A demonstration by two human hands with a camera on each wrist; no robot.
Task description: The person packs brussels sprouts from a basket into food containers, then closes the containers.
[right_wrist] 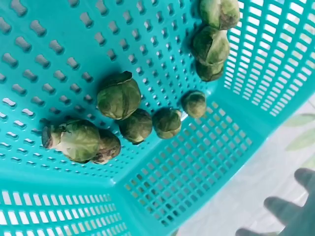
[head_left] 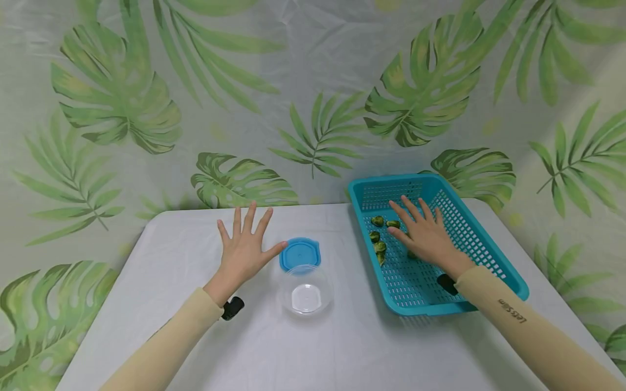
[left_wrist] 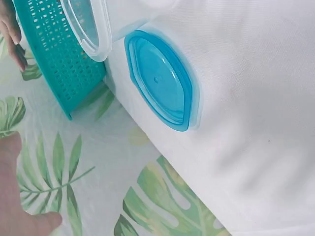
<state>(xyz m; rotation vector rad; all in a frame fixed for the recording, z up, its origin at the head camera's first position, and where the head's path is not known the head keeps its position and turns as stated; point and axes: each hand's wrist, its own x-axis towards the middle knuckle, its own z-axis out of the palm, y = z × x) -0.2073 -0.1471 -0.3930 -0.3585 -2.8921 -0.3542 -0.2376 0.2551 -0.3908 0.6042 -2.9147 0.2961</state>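
Fingers spread, my left hand [head_left: 243, 252] hovers over the white table, left of a blue lid [head_left: 300, 254] and a clear plastic container [head_left: 306, 296]. The container's rim overlaps the lid's near edge in the head view. My right hand [head_left: 428, 237], also with fingers spread, is above a turquoise perforated basket [head_left: 391, 296]. Several Brussels sprouts [right_wrist: 119, 96] lie on the basket floor, most along its sides, as the right wrist view shows. Part of the sprouts is hidden by my right hand in the head view. Neither hand holds anything.
The white-covered table [head_left: 195, 347] ends at the back against a leaf-patterned cloth [head_left: 323, 65]. The basket's raised walls stand at the table's right side, and its far end reaches the back edge. A dark wrist camera [head_left: 232, 308] sits under the left wrist.
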